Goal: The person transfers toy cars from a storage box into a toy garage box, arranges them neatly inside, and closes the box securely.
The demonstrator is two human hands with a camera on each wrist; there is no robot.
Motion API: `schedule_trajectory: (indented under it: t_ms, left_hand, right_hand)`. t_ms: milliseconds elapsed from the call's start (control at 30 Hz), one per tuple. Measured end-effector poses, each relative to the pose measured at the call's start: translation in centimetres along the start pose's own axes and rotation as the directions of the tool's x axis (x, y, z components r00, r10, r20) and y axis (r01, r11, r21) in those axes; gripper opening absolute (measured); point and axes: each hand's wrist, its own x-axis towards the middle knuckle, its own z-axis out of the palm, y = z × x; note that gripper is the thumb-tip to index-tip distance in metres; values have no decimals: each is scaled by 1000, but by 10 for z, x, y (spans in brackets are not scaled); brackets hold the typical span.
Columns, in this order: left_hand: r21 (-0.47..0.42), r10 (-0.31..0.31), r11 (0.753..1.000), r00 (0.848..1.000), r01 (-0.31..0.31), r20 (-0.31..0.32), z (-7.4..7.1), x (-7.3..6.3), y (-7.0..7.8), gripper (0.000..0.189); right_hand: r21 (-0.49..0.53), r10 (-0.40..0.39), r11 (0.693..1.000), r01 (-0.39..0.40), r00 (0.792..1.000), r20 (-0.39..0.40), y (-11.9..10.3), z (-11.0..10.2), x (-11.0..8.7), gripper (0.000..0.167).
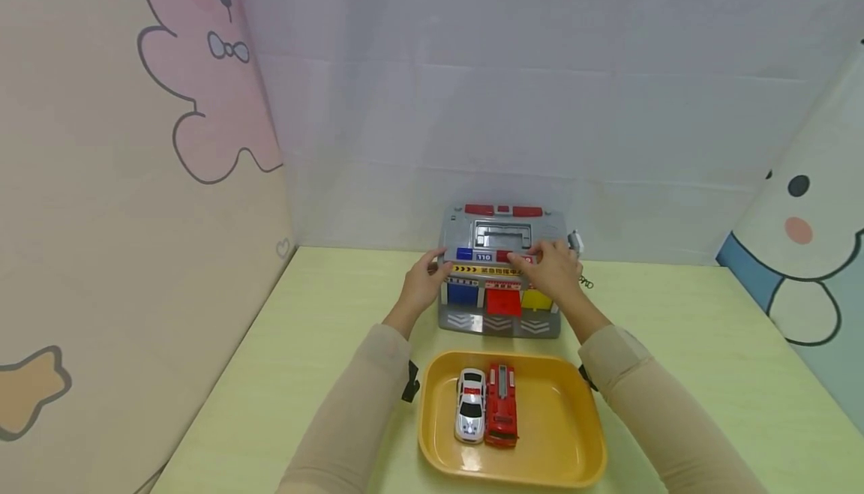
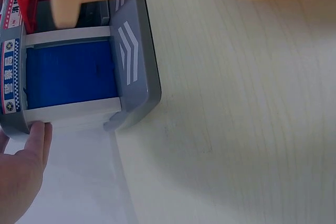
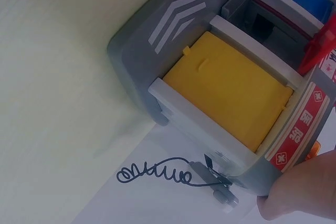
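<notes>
A grey toy garage stands at the back of the table, with a blue door, a yellow door and a raised red door. My left hand touches its left side, and straight fingers lie along that side wall. At the upper right corner my right hand grips the garage, its thumb side at the red button on the front roof edge. Part of the right fingers is hidden behind the garage. The blue and yellow doors are down.
In front of the garage sits a yellow tray between my forearms. It holds a white police car and a red fire truck. A black coiled cord hangs by the garage's right side. A pale curtain hangs behind.
</notes>
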Motion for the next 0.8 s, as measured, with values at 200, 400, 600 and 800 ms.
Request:
schedule_trajectory:
  t_ms: [200, 400, 600, 800]
  left_hand:
    - [3, 6, 1000, 1000, -6, 4, -1, -2, 1, 46]
    - [9, 2, 1000, 1000, -2, 0, -3, 0, 2, 46]
    - [10, 5, 1000, 1000, -5, 6, -2, 0, 2, 47]
    - [7, 6, 1000, 1000, -6, -2, -2, -1, 2, 46]
  right_hand:
    - [5, -19, 1000, 19, 1000, 10, 1, -2, -1, 65]
    - [62, -49, 997, 46, 998, 38, 0, -11, -4, 66]
    - [93, -62, 994, 59, 998, 33, -1, -20, -12, 68]
    - [93, -94, 992, 89, 994, 51, -2, -26, -22, 71]
